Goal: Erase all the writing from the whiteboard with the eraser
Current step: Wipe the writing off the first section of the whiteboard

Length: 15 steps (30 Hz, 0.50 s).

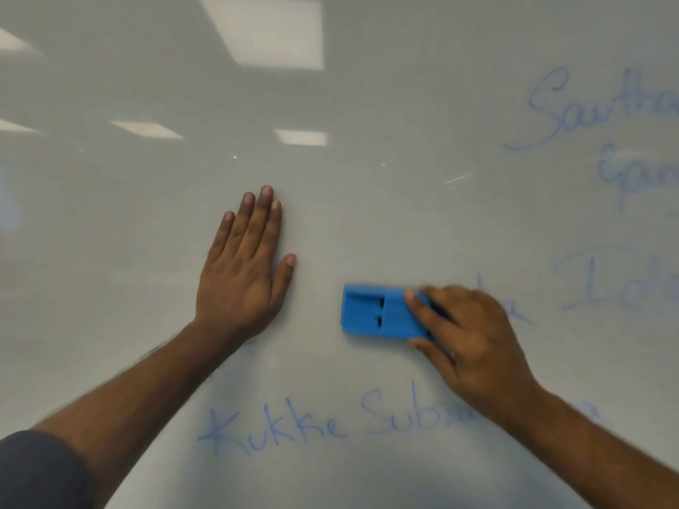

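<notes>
- Head view: our left hand [244,273] lies flat, fingers straight, on the whiteboard [110,214].
- Our right hand [466,332] grips the blue eraser [378,312] against the board, above the blue writing [279,427].

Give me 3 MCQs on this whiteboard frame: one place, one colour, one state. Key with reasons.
1. Where is the eraser relative to the left hand?
A. To its right
B. To its left
C. Under its palm

2. What colour is the writing on the whiteboard?
A. Red
B. Blue
C. Black

3. What is the left hand doing?
A. Gripping the eraser
B. Curled in a fist
C. Lying flat on the board, fingers straight

Key:
1 A, the eraser sits right of the left hand, apart from it, held by the right hand.
2 B, every visible stroke is blue.
3 C, its fingers are straight against the board.
</notes>
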Available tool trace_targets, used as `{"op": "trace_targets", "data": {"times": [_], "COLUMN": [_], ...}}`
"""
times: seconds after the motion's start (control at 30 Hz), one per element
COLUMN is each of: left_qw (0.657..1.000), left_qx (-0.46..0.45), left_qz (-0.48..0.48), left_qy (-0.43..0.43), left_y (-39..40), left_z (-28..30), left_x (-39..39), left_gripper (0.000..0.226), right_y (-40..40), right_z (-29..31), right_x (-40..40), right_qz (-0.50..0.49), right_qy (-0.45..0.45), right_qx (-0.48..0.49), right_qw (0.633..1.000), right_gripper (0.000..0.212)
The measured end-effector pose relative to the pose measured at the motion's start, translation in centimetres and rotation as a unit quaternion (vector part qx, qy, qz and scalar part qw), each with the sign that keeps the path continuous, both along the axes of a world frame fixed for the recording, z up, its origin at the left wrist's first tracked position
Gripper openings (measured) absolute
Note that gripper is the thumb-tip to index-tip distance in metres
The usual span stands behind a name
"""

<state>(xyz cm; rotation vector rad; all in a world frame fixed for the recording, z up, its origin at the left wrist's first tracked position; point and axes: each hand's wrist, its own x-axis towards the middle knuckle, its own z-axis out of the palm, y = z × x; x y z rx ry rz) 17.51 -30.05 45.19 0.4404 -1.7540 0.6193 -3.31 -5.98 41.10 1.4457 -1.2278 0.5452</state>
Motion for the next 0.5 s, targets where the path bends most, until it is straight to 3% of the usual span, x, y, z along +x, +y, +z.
{"op": "trace_targets", "data": {"times": [0.1,0.2,0.37,0.5], "left_qw": [1.000,1.000,1.000,1.000], "left_qx": [0.000,0.001,0.008,0.014], "left_qz": [0.000,0.003,0.005,0.009], "left_qy": [0.001,0.005,0.011,0.012], "left_y": [0.0,0.0,0.2,0.3], "left_z": [0.0,-0.1,-0.1,-0.2], "left_x": [0.0,-0.2,-0.2,-0.2], "left_gripper": [0.068,0.068,0.067,0.067], "right_y": [2.0,3.7,4.0,1.6], "right_z": [-3.9,-2.7,3.8,6.4], "right_x": [-1.5,-2.7,-3.6,-2.4], "right_qz": [-0.048,-0.073,-0.085,-0.016], "right_qy": [0.071,0.084,-0.015,-0.090], "right_qx": [0.056,0.049,-0.060,-0.112], "right_qw": [0.995,0.993,0.994,0.990], "right_gripper": [0.042,0.040,0.050,0.054]}}
